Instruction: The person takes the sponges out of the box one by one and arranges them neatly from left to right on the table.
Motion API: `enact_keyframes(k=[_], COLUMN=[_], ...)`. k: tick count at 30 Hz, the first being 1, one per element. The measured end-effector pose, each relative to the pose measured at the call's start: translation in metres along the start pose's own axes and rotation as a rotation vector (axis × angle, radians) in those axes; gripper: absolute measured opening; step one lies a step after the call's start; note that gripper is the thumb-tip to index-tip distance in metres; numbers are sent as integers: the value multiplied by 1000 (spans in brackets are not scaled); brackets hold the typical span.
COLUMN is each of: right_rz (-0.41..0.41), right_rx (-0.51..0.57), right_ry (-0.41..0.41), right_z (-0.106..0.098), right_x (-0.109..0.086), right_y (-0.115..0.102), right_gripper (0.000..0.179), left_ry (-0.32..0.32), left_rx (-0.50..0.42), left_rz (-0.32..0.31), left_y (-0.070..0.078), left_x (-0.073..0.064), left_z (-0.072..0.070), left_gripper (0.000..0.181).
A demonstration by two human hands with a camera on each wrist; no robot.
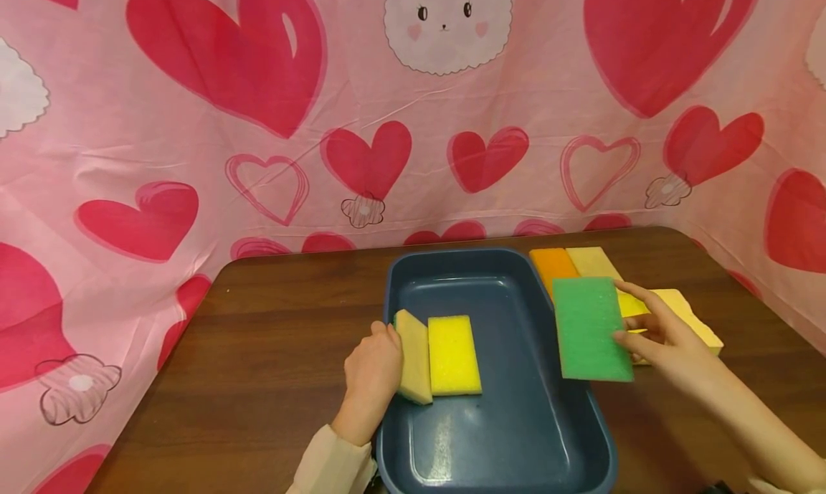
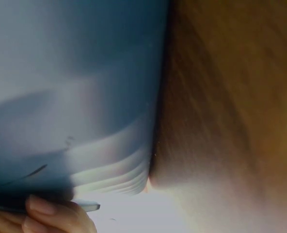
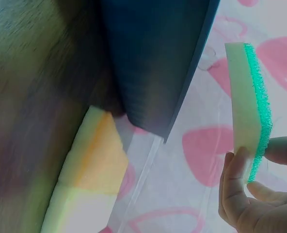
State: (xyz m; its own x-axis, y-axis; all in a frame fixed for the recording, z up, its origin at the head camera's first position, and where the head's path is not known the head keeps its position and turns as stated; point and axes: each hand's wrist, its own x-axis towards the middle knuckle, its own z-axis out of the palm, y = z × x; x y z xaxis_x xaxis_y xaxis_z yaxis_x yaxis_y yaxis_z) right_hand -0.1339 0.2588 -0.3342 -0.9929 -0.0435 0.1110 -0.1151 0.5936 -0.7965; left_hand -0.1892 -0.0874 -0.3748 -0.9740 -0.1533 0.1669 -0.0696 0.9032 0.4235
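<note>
As fingers (image 3: 234,187) pinch coarse sponge (image 1: 590,329), glossy tray (image 1: 510,429)

Blue tray (image 2: 80,102) fills left side, pale curved bands low on its wall. Left hand (image 2: 58,217), lower left, fingers curled at rim. Brown wood tabletop (image 2: 226,111) right; white glare bottom centre.

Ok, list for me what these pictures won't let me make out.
Head view: the exact number of sponges right of the blue tray; the green-faced scouring sponge and right hand cover part of them.
Head view: the tray's near end, cut off by the bottom edge.
Head view: the dark object, mostly below the bottom edge.
Left wrist view: most of the left hand, cut off by the bottom edge.
</note>
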Motion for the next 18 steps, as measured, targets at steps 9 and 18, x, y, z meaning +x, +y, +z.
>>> enact_keyframes(k=[9,18], right_rz=[-4,94], right_rx=[-6,-14], right_ry=[47,9], right_z=[-21,-29], right_x=[-9,-20], right_y=[20,41], right_gripper=[80,84], left_ry=[-3,-16], left_rx=[1,2], left_rz=[1,-12], left_y=[1,0], left_x=[0,1], left_z=[0,0], left_gripper=[27,27])
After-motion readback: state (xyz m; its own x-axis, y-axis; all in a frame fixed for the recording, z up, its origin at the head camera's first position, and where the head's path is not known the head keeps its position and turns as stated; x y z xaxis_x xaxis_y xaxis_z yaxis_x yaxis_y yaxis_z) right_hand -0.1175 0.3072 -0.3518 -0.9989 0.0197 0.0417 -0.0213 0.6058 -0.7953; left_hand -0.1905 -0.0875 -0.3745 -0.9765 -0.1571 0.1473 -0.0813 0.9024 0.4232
